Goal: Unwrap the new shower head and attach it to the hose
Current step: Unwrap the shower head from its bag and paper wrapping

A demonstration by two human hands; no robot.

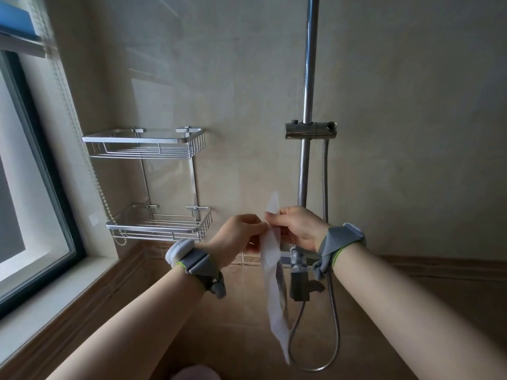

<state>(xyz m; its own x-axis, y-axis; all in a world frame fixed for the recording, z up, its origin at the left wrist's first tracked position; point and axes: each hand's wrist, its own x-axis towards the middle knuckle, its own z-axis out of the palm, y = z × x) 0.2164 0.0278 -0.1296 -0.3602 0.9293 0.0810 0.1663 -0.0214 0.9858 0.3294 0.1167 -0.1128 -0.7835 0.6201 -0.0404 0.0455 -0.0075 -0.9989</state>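
Observation:
A long white translucent wrapper [274,286] hangs in front of me, with a dark shape inside that I take for the shower head [281,281]. My left hand [238,234] and my right hand [297,227] both pinch the wrapper's top edge close together, and a flap sticks up above the fingers. Behind them the silver hose [325,187] runs down from the slider bracket [310,130] on the chrome riser rail [309,78] and loops near the floor.
A two-tier wire shelf [148,182] is fixed to the wall at the left. A window with a white sill [68,281] fills the far left, with a bead cord hanging beside it. The mixer valve [299,278] sits below my right hand.

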